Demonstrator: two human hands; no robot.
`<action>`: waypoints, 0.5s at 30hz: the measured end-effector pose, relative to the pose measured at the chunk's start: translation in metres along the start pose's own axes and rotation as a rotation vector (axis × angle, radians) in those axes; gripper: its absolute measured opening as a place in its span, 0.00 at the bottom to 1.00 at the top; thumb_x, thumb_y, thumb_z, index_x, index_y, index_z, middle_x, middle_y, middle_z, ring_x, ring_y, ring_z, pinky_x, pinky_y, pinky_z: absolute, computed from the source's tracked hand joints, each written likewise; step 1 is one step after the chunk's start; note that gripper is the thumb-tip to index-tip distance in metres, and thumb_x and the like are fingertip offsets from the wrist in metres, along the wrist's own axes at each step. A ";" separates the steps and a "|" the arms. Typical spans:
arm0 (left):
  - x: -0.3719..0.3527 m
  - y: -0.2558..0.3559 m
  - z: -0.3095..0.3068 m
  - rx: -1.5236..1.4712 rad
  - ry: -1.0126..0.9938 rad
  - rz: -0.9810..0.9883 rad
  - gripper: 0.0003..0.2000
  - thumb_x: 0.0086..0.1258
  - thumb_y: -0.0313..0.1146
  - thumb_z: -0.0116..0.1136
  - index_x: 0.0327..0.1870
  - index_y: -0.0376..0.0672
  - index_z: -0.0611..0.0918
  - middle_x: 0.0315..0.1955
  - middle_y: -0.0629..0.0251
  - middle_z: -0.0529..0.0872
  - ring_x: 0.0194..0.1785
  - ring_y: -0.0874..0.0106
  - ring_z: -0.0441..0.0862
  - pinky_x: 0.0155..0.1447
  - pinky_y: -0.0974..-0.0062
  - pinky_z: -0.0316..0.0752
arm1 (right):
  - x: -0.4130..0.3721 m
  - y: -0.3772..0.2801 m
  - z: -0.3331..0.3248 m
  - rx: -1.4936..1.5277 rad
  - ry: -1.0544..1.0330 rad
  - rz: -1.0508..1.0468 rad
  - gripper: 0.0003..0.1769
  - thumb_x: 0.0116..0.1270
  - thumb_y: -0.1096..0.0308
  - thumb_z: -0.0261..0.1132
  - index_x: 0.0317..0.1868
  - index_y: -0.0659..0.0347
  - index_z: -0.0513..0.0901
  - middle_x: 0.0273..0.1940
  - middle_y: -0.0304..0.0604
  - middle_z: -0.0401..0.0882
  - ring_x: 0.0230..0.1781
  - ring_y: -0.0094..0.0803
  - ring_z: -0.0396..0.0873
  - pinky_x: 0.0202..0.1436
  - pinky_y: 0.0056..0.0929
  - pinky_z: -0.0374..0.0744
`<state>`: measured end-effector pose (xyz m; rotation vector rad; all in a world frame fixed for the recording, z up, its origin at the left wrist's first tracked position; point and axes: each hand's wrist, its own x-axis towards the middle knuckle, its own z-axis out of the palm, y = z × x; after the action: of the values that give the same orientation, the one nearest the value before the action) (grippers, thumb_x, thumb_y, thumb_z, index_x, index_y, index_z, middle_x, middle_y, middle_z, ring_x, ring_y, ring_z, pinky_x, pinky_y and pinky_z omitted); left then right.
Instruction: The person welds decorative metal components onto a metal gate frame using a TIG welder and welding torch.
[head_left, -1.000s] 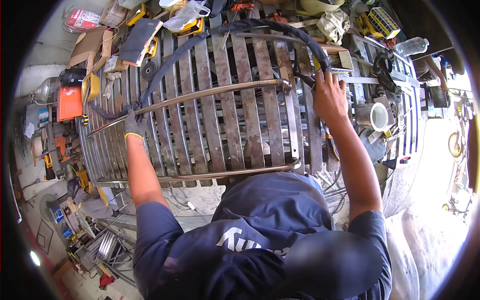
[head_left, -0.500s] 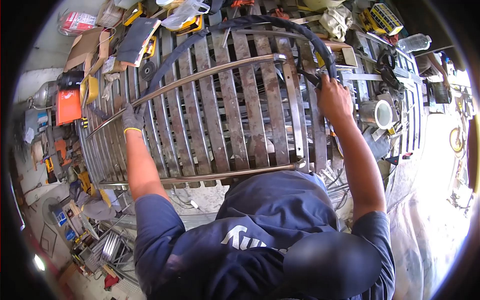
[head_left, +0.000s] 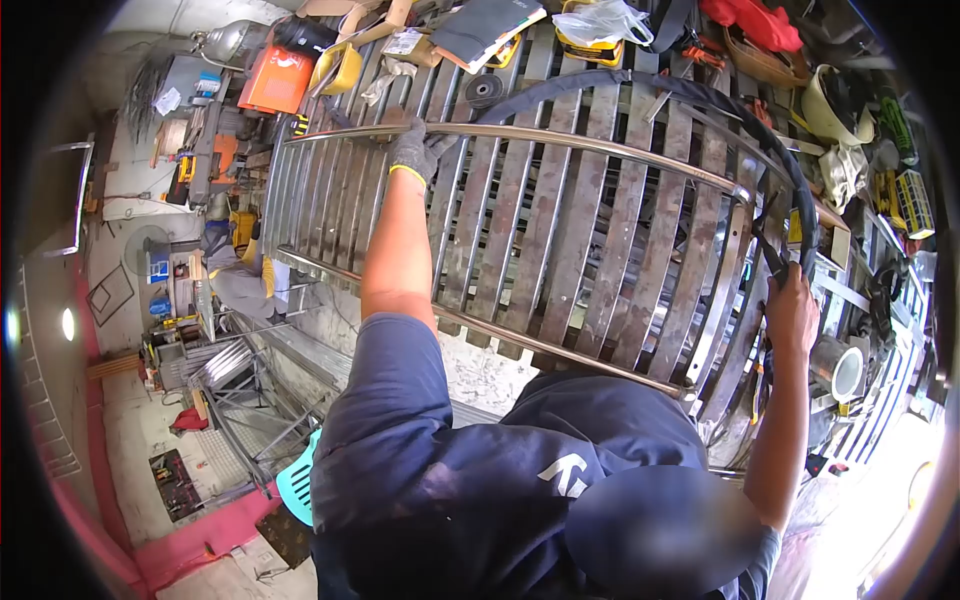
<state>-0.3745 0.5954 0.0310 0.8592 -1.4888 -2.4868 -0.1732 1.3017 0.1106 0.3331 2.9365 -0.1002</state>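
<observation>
My left hand [head_left: 413, 155], in a grey glove with a yellow cuff, grips the far long metal tube [head_left: 560, 137] near its left end. A flat crosspiece [head_left: 718, 300] at the right joins this tube's end to the near tube [head_left: 520, 335], all lying on a slatted metal table [head_left: 525, 225]. My bare right hand [head_left: 792, 310] is closed round a black welding torch [head_left: 772, 252], whose head points toward the far right corner of the frame. A thick black sleeved cable [head_left: 690, 88] arcs from that hand over the back of the table. The torch's tip is hard to make out.
A grinding disc [head_left: 485, 91], a dark folder [head_left: 487, 32] and a plastic bag [head_left: 603, 22] lie along the back. At the right stand a white pipe piece [head_left: 838, 368] and a pale helmet-like shell [head_left: 832, 105]. An orange box [head_left: 275, 80] is at the left.
The view has turned left, so the table and frame appear farther right. My left hand still grips the tube. My right hand keeps hold of the torch near the same corner.
</observation>
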 end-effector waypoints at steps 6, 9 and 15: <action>-0.012 -0.004 0.007 0.012 0.065 -0.044 0.15 0.92 0.41 0.56 0.60 0.34 0.79 0.56 0.44 0.87 0.60 0.45 0.89 0.66 0.38 0.93 | 0.001 0.003 0.004 0.008 0.016 -0.014 0.22 0.81 0.59 0.70 0.67 0.60 0.79 0.56 0.58 0.90 0.55 0.60 0.91 0.60 0.58 0.85; -0.009 -0.012 -0.003 -0.022 0.013 -0.081 0.16 0.92 0.42 0.56 0.60 0.35 0.80 0.56 0.44 0.88 0.60 0.45 0.90 0.66 0.39 0.93 | 0.001 0.003 0.004 0.010 0.021 -0.015 0.22 0.81 0.59 0.70 0.67 0.60 0.79 0.55 0.59 0.90 0.55 0.60 0.91 0.60 0.58 0.85; 0.004 -0.024 -0.020 0.003 -0.070 -0.055 0.16 0.92 0.42 0.56 0.57 0.35 0.82 0.53 0.44 0.90 0.59 0.46 0.91 0.68 0.38 0.92 | 0.003 0.008 0.008 0.001 0.019 -0.023 0.22 0.81 0.58 0.70 0.66 0.60 0.79 0.56 0.59 0.90 0.55 0.61 0.90 0.60 0.58 0.85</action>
<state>-0.3632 0.5907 0.0015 0.8321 -1.5105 -2.5804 -0.1729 1.3093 0.1016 0.3015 2.9601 -0.1019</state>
